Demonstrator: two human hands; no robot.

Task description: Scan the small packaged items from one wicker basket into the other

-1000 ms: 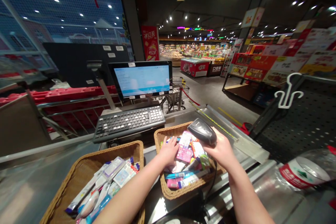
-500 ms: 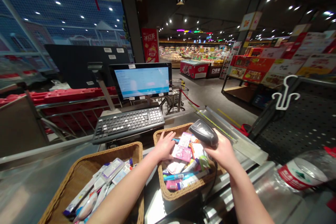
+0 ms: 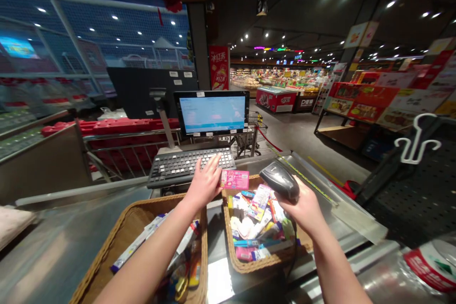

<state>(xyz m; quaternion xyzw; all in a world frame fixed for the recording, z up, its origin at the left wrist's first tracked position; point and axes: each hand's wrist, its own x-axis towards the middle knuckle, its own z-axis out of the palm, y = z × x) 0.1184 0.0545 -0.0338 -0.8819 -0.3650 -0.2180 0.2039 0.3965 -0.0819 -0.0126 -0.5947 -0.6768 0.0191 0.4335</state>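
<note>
Fingers of the left hand were partly spread above the keyboard, with the pink packet apparently pinched at its near end between thumb and hand; thumb contact partly hidden. The packet lay flat in the air, beyond the far left corner of the right-hand basket.

Right hand wrapped around the handheld scanner, fingers closed on its grip, mostly out of sight behind it. Scanner hung over the far right part of the same basket, apart from the packet; its reading window was not visible.

Progress, as judged from the layout: one packet was out and in hand, laid down in neither basket. The right-hand basket held a jumbled heap of small packs, so plenty seemed left there. The left-hand basket also held goods, partly screened by the forearm; no count possible. Both baskets sat on the metal desk. Monitor lit; text too small to read, so whether the packet had registered could not be told.
</note>
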